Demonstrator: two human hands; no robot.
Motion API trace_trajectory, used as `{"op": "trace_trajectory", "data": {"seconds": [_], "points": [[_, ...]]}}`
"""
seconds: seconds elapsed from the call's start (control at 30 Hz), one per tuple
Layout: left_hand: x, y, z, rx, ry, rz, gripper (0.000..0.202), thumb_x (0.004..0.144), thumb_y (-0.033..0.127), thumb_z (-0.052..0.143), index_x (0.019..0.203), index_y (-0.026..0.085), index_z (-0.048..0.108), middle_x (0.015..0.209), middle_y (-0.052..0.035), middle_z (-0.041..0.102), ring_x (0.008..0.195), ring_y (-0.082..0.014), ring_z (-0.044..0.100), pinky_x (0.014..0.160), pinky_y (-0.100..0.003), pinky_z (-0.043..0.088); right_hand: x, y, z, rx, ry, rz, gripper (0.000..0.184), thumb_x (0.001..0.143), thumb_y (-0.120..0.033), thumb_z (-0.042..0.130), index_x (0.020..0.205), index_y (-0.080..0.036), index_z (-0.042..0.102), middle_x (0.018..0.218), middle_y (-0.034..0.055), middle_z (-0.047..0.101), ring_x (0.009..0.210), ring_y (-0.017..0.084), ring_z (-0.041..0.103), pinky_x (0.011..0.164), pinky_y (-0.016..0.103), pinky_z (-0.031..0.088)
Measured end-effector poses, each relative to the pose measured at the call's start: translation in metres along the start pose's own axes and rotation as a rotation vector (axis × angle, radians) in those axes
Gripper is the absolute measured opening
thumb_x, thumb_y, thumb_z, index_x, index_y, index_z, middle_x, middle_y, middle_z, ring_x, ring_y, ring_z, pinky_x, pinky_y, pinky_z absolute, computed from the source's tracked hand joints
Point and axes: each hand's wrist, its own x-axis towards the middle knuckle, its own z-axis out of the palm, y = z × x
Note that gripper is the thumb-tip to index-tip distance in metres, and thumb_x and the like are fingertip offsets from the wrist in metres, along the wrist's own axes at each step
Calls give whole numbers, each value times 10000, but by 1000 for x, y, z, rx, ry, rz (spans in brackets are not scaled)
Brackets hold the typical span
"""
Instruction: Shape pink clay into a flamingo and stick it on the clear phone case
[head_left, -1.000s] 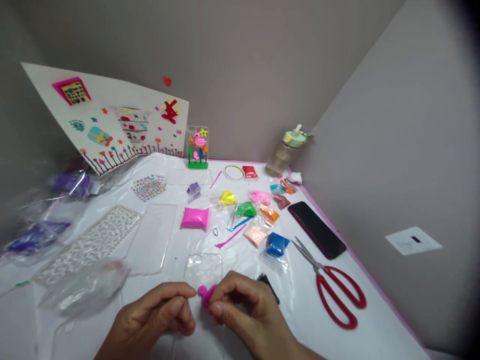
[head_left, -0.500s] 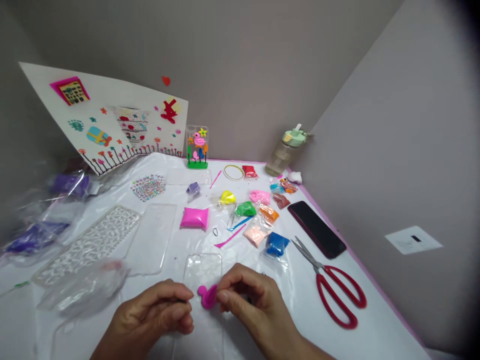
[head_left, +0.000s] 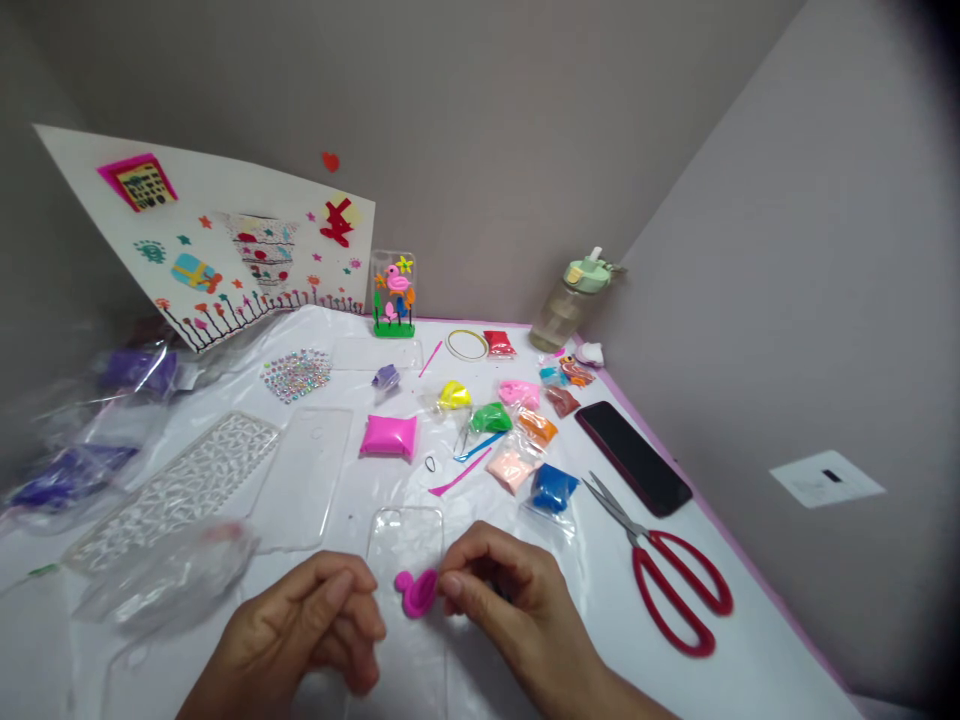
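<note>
Lower centre of the frame, two hands at work. The right hand [head_left: 510, 600] has its fingertips pinched on the right edge of one pink clay piece [head_left: 416, 592], which sits over the near end of a clear phone case [head_left: 405, 535]. The left hand [head_left: 307, 630] is just left of the clay, not touching it, with its fingers curled in on themselves. Whether anything is inside them cannot be told.

Up the table, counting as we go: two more clear cases at mid left, one plain [head_left: 304, 475] and one patterned [head_left: 180, 485]. At centre is one big magenta packet [head_left: 390, 436], and to its right six small ones — yellow [head_left: 455, 395], green [head_left: 491, 417], pink [head_left: 520, 393], orange [head_left: 538, 427], peach [head_left: 511, 468], blue [head_left: 555, 487].

On the right — one pair of red-handled scissors [head_left: 660, 570] and one dark phone [head_left: 634, 458], lying near each other. One bottle [head_left: 570, 300] stands at the back, and one decorated card [head_left: 210, 240] leans at upper left.
</note>
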Motion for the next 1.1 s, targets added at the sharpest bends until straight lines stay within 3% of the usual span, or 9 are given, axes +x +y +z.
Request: {"op": "trace_trajectory", "data": {"seconds": [0.13,0.33,0.4,0.5,0.67,0.73,0.87,1.0,1.1], "points": [[3,-2,2,-68,65,-18,470,729,590,784,1001,220,682,891,-32,790,689,-187,716,676,-288,595,1,1,-2,-14,16,-20,151,843,-296,694,758,-171,685,690,-3,644,628,106,543,605,216,425],[5,-7,-10,67,-80,23,341,746,518,781,683,207,657,513,17,667,511,-161,633,553,-239,513,2,0,-3,-19,35,-12,155,834,-298,694,749,-170,678,676,-7,631,628,109,540,604,219,431],[8,-10,-17,158,-111,70,336,790,532,726,708,207,705,499,10,656,507,-163,614,570,-248,505,2,0,-2,-22,29,-14,150,840,-288,688,748,-170,674,676,-9,628,625,107,539,607,219,432],[12,-14,-22,262,-53,137,349,854,546,648,797,220,758,542,10,660,562,-164,620,628,-247,504,2,1,-2,-64,19,-18,141,858,-271,678,756,-173,671,691,-11,630,639,111,550,618,220,440],[12,-15,-15,215,73,158,251,787,465,744,896,239,747,628,15,696,659,-180,670,679,-238,531,1,7,-9,-455,-51,-193,116,928,-280,654,975,-179,685,930,56,689,846,182,620,761,297,498],[11,-14,-13,161,106,155,203,743,392,789,849,239,707,597,28,688,628,-163,664,658,-219,525,0,8,-12,-665,-136,-277,257,900,-272,703,1132,-175,651,1091,96,669,998,232,602,868,362,507],[14,-15,-19,191,40,188,201,743,379,780,734,222,655,565,32,655,566,-151,627,606,-224,505,1,8,-13,-900,-281,-275,333,877,-168,703,1197,-155,616,1196,125,616,1096,265,558,953,427,507],[19,-18,-29,281,-80,180,315,863,521,646,760,224,655,550,28,620,547,-165,604,589,-254,491,5,14,-10,-970,-279,-342,232,922,-175,639,1152,-157,622,1138,113,629,1038,256,567,902,423,530],[20,-17,-27,345,-97,192,414,898,586,570,703,225,621,612,10,627,621,-180,619,657,-274,498,6,23,-6,-993,-246,-396,196,923,-188,642,1117,-169,621,1117,96,629,1006,251,560,848,402,539]]}}
